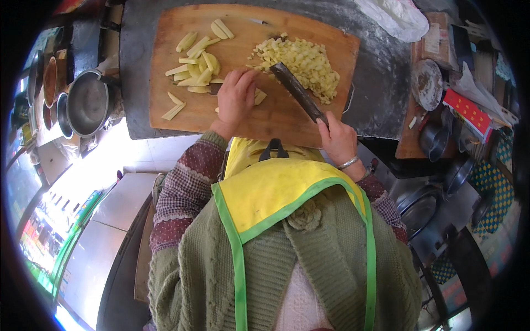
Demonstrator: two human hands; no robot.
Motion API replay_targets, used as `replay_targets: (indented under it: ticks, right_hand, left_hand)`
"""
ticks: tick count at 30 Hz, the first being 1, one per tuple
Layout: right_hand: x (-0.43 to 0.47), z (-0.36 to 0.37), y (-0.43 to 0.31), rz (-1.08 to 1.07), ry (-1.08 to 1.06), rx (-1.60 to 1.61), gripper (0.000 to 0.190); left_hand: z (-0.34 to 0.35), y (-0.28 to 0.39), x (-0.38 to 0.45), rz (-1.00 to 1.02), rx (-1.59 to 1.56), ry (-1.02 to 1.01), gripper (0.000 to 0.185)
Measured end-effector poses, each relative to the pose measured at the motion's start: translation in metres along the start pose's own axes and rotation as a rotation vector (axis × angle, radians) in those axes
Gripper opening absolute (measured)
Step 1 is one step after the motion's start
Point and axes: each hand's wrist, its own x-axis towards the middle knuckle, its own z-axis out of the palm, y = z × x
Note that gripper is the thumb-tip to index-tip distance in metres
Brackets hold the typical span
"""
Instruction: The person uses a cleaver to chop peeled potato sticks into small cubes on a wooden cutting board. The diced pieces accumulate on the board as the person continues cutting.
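A wooden cutting board (285, 124) lies before me. My right hand (338, 138) grips a broad kitchen knife (299, 91), seen nearly edge-on, its dark blade slanting up to the left. My left hand (237, 97) is curled over pale yellow sticks, probably potato; one cut piece (260, 97) shows beside its fingers, and the rest are covered by the hand. To the left lies a loose group of thick sticks and slices (198, 68). A heap of small diced pieces (304, 62) sits just beyond the blade.
The board rests on a dark worktop (379, 91) dusted with white powder. A small blade (258, 21) lies near the board's far edge. A white plastic bag (397, 20) is at the far right. Metal pots (87, 103) stand left; a red box (468, 113) and dark pan (434, 140) are right.
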Motion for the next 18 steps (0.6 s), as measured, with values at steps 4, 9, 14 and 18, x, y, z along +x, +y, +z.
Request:
replay_targets:
  ticks: [4, 9, 14, 18]
  right_hand:
    - [-0.001, -0.002, 0.004, 0.020, 0.002, 0.043, 0.021]
    - [-0.003, 0.000, -0.001, 0.028, 0.040, 0.060, 0.020]
    - [0.001, 0.001, -0.007, 0.007, 0.030, 0.087, 0.020]
    - [0.008, 0.002, -0.016, -0.035, 0.003, 0.076, 0.019]
  left_hand:
    - [0.017, -0.004, 0.026, 0.048, 0.061, -0.041, 0.024]
    - [0.019, -0.007, 0.029, 0.084, 0.119, -0.092, 0.012]
    - [0.015, -0.008, 0.013, 0.077, 0.104, -0.116, 0.013]
    - [0.018, -0.009, 0.009, 0.077, 0.094, -0.086, 0.015]
